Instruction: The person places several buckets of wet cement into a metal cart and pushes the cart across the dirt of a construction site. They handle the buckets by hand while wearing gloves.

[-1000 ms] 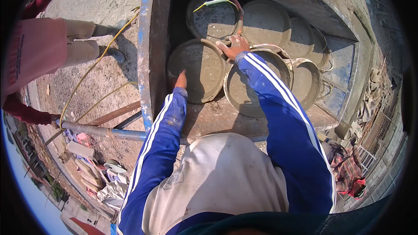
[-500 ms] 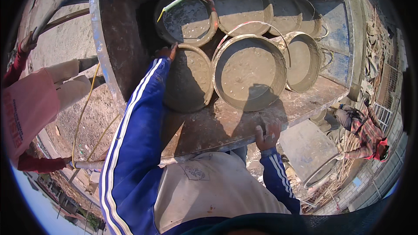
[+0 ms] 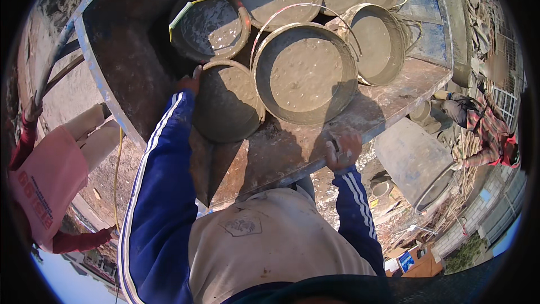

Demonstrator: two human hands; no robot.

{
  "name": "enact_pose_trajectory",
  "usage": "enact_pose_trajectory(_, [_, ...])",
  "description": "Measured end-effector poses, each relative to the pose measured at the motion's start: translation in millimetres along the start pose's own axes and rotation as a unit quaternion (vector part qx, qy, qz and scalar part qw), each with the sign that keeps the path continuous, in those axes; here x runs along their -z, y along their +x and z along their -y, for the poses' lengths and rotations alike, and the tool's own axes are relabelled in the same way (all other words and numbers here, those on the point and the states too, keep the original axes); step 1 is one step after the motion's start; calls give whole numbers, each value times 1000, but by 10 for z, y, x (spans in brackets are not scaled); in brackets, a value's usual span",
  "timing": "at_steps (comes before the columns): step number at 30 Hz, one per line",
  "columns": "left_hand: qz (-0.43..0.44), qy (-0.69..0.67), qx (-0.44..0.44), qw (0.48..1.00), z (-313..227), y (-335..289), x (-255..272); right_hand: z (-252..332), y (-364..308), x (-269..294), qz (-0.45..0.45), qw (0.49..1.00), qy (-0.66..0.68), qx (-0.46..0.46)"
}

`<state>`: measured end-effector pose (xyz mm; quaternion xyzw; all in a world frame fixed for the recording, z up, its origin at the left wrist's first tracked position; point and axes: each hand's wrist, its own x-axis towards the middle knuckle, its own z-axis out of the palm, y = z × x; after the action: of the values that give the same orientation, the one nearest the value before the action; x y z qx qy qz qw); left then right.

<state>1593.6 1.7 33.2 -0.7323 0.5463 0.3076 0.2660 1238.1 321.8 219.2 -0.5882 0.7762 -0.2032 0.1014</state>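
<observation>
Grey wet mortar fills several round buckets standing in a metal cart bed (image 3: 112,28). My left hand (image 3: 188,83) is closed on the left rim of the near-left bucket (image 3: 225,104); part of its fingers is hidden behind the rim. The larger middle bucket (image 3: 306,73), with a thin raised wire handle, stands just right of it. Over the cart's near edge, my right hand (image 3: 344,151) is curled in a grip. Behind the near-left bucket is a wetter bucket (image 3: 211,25) whose handle has a pale green sleeve.
More mortar buckets stand at the back, and another bucket (image 3: 374,45) is on the right. At left, a person in a pink shirt (image 3: 53,183) is by the cart's bar. On the right, a person in a plaid shirt (image 3: 486,129) holds a large grey drum-like container (image 3: 413,157).
The view has swung, so the cart and buckets sit further left and higher. Both hands keep their places at the bucket rim and cart edge. The drum-like container on the right appears more fully.
</observation>
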Motion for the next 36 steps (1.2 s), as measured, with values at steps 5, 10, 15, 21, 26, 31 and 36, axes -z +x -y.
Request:
enact_pose_trajectory(5, [0,0,-27,1000,31,285,-32,16,6,48,40,999,11,-23])
enact_pose_trajectory(10, [-27,24,-3,999,-20,-211,81,-20,44,78,39,999,11,-29])
enact_pose_trajectory(15, [-22,18,24,999,38,-60,56,-9,9,136,46,998,24,-33])
enact_pose_trajectory(21, [-64,48,4,997,1184,1186,-536,-51,94,216,-31,995,88,32])
enact_pose_trajectory(26, [-323,-104,-136,931,-189,-327,-47,-78,-60,168,-87,992,86,22])
enact_pose_trajectory(31, [-401,-131,-354,835,-872,-2002,472,-146,-193,218,-71,983,150,82])
enact_pose_trajectory(36, [-153,-253,-436,850,-1510,-3787,-277,-689,-775,507,-75,959,230,150])
